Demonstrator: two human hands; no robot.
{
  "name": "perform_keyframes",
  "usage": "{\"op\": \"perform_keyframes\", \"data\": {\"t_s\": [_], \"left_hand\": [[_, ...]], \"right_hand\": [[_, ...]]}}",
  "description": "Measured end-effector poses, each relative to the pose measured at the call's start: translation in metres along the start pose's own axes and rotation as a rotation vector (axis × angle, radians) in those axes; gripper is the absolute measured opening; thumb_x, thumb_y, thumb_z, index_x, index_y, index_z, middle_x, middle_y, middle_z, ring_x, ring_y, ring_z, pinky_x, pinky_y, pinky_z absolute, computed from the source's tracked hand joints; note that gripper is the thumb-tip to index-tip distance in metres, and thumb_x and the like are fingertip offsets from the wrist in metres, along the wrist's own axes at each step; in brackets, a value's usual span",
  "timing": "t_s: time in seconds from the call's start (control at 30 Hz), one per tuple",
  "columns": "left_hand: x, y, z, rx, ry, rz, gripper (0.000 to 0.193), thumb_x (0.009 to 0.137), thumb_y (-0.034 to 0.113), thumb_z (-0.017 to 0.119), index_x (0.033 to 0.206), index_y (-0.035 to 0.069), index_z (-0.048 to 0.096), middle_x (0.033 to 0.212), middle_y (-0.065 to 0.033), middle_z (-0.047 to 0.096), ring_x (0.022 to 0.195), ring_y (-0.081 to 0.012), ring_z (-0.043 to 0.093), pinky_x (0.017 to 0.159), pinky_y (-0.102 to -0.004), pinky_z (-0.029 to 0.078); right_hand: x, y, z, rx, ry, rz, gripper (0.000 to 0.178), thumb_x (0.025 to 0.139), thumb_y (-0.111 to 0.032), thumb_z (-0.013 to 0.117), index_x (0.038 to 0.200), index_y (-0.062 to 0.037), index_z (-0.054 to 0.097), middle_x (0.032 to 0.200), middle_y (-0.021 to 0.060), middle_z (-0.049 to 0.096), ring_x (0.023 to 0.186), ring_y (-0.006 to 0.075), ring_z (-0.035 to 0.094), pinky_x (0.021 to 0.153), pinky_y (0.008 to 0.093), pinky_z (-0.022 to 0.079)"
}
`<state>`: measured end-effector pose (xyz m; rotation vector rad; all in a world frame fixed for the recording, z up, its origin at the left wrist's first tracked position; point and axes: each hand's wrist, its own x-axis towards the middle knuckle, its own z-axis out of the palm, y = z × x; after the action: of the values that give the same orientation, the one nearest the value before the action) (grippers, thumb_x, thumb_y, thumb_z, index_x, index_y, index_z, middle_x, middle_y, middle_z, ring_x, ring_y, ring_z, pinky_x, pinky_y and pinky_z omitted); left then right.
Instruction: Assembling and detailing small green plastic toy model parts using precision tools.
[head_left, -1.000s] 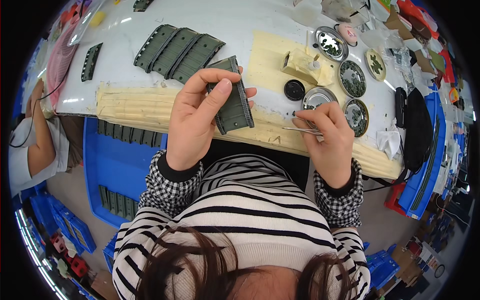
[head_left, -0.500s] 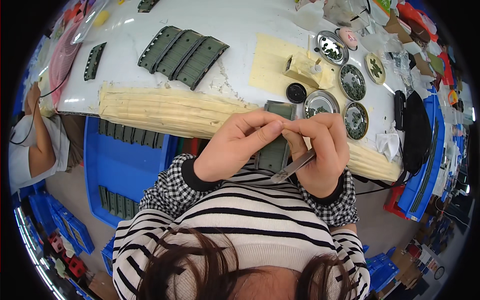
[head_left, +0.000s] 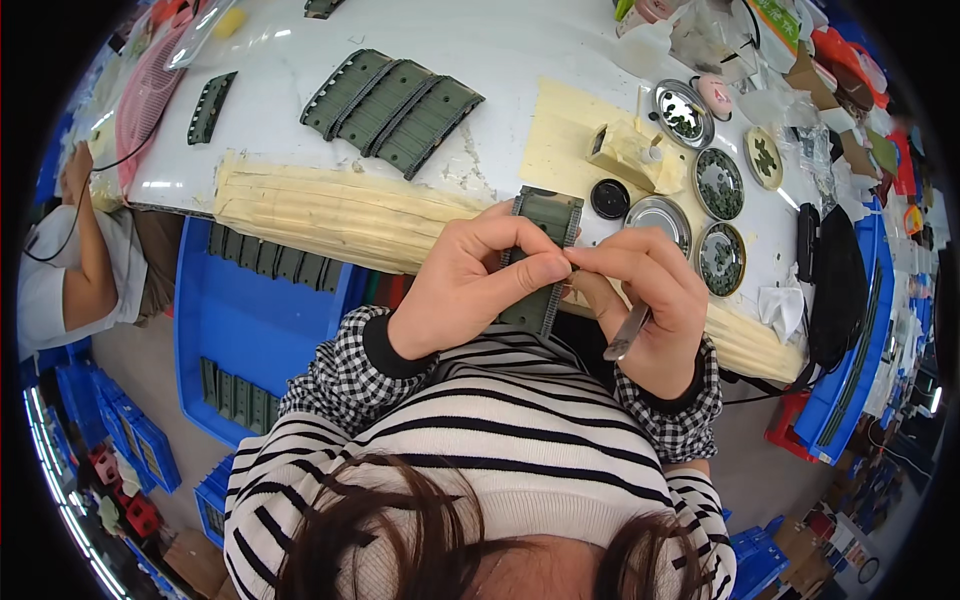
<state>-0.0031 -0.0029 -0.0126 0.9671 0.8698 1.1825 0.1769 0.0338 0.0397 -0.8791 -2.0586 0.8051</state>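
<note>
My left hand (head_left: 478, 285) is closed around a dark green ridged strip-like part (head_left: 548, 212), its fingers behind and its thumb across the front. My right hand (head_left: 652, 305) pinches at the strip's right edge, its thumb and forefinger meeting my left thumb tip. Whatever lies between those fingertips is too small to make out. A flat metal tool, perhaps tweezers (head_left: 628, 332), is tucked in the curled fingers of my right hand, its end pointing down toward me. Just past the hands stand a round black cap (head_left: 610, 199) and a silver dish (head_left: 658, 218).
Round dishes of small green pieces (head_left: 719, 184) stand at right, by a yellow-wrapped block (head_left: 640, 155). Joined green strips (head_left: 392, 112) lie on the white table (head_left: 270, 60). A padded edge (head_left: 330, 210) runs along its front. A blue crate (head_left: 255, 330) holds more strips. A co-worker's arm (head_left: 88, 240) shows at far left.
The strip has turned a little and tilted in my left hand. The metal tool has swung to point more toward me. The view has shifted slightly.
</note>
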Motion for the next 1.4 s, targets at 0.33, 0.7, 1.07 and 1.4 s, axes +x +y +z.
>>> {"op": "perform_keyframes", "data": {"t_s": [0.33,0.7,1.07,1.4], "left_hand": [[-0.001,0.004,-0.003,0.206,-0.011,-0.02,0.01,0.094,0.006,0.059,0.099,-0.001,0.061,0.112,-0.0105,0.061,0.101,-0.0134,0.059,0.09,-0.0288,0.048],[-0.006,0.009,0.012,0.238,-0.015,0.157,0.079,0.09,-0.009,0.051,0.152,0.005,0.005,0.119,-0.0154,0.057,0.106,-0.018,0.058,0.092,-0.0289,0.046],[-0.008,0.011,0.014,0.319,-0.029,0.094,0.078,0.088,-0.009,0.055,0.152,0.002,0.011,0.112,-0.0127,0.058,0.102,-0.0153,0.057,0.09,-0.0263,0.044],[-0.007,0.008,0.013,0.217,-0.024,0.094,0.075,0.089,-0.006,0.055,0.151,0.004,0.015,0.111,-0.0111,0.06,0.1,-0.0129,0.058,0.087,-0.0242,0.045]], "right_hand": [[-0.001,0.005,0.004,-0.175,0.124,-0.194,0.025,0.066,0.006,0.076,0.088,-0.0031,0.067,0.077,0.0072,0.059,0.059,0.0199,0.059,0.05,0.0282,0.046],[0.01,0.026,-0.006,-0.292,0.091,-0.201,0.028,0.065,0.007,0.072,0.091,-0.0034,0.065,0.081,0.0063,0.059,0.06,0.0195,0.06,0.051,0.0293,0.048],[0.004,0.034,-0.012,-0.405,-0.009,-0.271,0.03,0.065,0.001,0.068,0.094,-0.004,0.066,0.084,0.006,0.059,0.058,0.0197,0.059,0.05,0.0305,0.047],[-0.01,0.033,-0.015,-0.313,-0.037,-0.254,0.042,0.061,0.004,0.068,0.103,-0.0029,0.066,0.087,0.0072,0.06,0.06,0.0192,0.059,0.052,0.0297,0.046]]}}
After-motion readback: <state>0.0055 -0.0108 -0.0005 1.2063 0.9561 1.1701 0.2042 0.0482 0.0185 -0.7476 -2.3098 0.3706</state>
